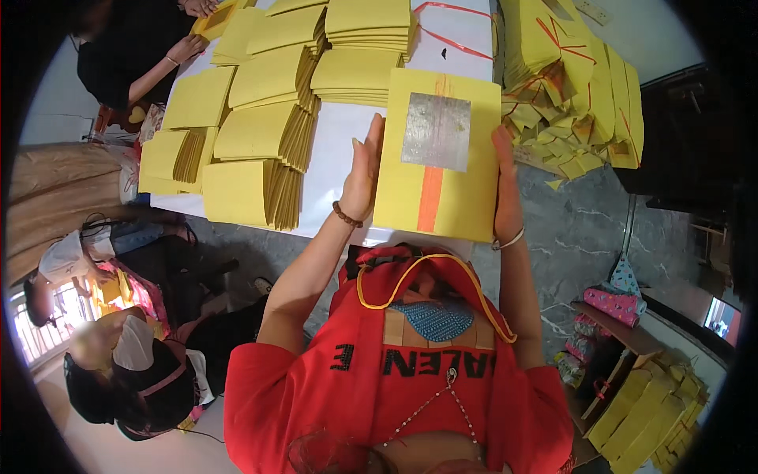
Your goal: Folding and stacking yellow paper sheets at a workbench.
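Note:
A squared stack of yellow joss paper (478,189) lies in front of me at the table's near edge. Its top sheet carries a silver square (436,132) and an orange stripe running lengthwise. My left hand (364,172) lies along the stack's left side, fingers straight and thumb raised. Along the right side, my right hand (507,189) presses with its palm, its fingers pointing away from me. The stack is held between both hands; part of the right palm is hidden.
Fanned bundles of yellow paper (264,130) cover the left of the white table (335,130). Red ties (454,31) lie at its far side. More yellow paper (616,95) is piled at the right. Another person's hand (185,49) works at the far left; other people sit at lower left.

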The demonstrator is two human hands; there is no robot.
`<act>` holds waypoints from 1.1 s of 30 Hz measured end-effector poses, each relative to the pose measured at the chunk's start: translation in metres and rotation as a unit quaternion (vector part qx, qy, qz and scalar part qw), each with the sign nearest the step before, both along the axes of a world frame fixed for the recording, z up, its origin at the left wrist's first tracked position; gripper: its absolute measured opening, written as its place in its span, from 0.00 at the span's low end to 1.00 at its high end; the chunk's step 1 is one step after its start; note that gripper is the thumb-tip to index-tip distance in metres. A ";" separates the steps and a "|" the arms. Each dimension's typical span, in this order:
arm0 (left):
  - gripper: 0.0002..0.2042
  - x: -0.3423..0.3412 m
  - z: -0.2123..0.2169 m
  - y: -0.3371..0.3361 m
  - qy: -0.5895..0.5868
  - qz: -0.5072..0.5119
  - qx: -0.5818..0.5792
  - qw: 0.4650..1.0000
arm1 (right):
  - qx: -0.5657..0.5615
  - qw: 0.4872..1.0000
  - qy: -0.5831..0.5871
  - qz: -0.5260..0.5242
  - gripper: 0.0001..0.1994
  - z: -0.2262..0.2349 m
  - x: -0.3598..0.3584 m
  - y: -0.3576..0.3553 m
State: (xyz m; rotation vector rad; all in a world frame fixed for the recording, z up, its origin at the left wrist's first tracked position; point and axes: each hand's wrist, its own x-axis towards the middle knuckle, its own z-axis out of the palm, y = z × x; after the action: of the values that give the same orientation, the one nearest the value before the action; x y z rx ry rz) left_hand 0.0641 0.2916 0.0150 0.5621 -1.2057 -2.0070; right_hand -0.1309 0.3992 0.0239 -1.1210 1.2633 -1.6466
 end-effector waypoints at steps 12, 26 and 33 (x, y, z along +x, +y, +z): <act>0.35 -0.005 0.010 0.006 -0.036 0.022 -0.002 0.999 | -0.017 0.989 -0.130 -0.062 0.41 -0.004 0.018 -0.004; 0.27 0.036 0.025 0.026 -0.261 0.062 -0.370 0.889 | -0.029 0.936 0.350 0.010 0.28 0.013 -0.009 0.033; 0.24 0.040 0.055 0.026 -0.303 -0.048 -0.671 0.675 | -0.011 0.827 0.556 0.080 0.27 0.025 0.001 0.042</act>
State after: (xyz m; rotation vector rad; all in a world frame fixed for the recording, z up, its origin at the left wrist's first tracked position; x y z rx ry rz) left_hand 0.1043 0.3174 0.0696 0.3333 -2.6624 -0.4525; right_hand -0.1302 0.4408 0.0488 -2.2805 1.7251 -0.7877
